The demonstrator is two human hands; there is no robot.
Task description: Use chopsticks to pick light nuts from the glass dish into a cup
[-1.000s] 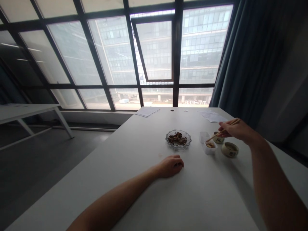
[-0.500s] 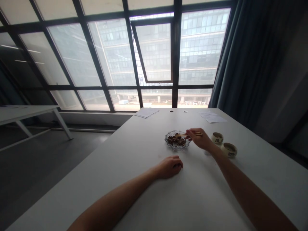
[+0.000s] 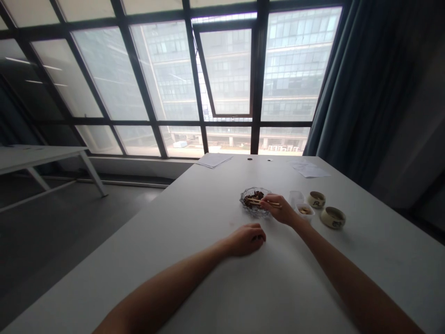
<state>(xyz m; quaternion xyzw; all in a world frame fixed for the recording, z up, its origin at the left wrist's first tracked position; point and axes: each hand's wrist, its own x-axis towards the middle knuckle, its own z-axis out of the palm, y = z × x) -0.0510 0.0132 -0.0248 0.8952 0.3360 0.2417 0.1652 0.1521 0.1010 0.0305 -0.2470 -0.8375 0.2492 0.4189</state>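
Two wooden chopsticks are being grasped by the right hand, tips reaching into crumbly-looking dark food (pinch lightly) in a glass dish; the left hand is resting clenched.

Your white table carries a cut-glass dish; just right of it sit two plastic tubs and two ceramic bowls, with papers beyond it.

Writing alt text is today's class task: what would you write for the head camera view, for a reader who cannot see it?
A person's right hand holds wooden chopsticks over a glass dish of dark food on a white table. The left hand rests on the table; a small plastic tub and two small ceramic bowls sit to the right. Large windows face a multi-storey building.
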